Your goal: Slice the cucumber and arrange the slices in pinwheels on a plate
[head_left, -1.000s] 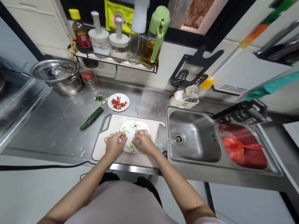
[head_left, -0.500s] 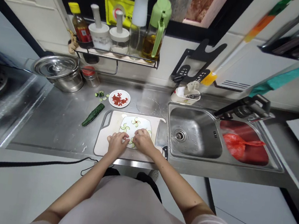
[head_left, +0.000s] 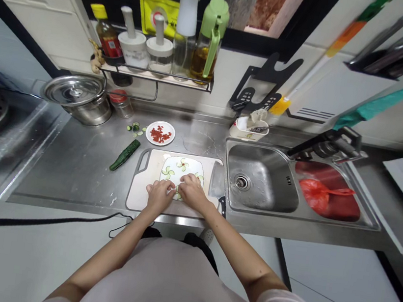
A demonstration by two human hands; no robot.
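Observation:
A white square plate (head_left: 192,163) lies on the cutting board (head_left: 140,187), with thin cucumber slices (head_left: 168,172) set on it in pinwheel shapes; the far pinwheel has a red bit at its centre. Over the plate's near left edge, my left hand (head_left: 160,195) has its thumb and fingers pinched beside the near cucumber pinwheel (head_left: 178,195). My right hand (head_left: 192,192) reaches over the same pinwheel from the right, fingertips bent down and close together. Whatever the fingertips hold is too small to make out. Part of the near pinwheel is hidden under the hands.
A cleaver (head_left: 218,180) lies along the board's right side. Left of the board is a piece of cucumber (head_left: 125,155); behind it are cucumber scraps (head_left: 135,128) and a small plate (head_left: 147,136) of red pieces. The sink (head_left: 262,179) is to the right, a lidded pot (head_left: 92,107) back left.
Both hands stay over the near pinwheel. The left hand has shifted very slightly to the right, its fingertips closer to the pinwheel. The objects on the counter have not been moved.

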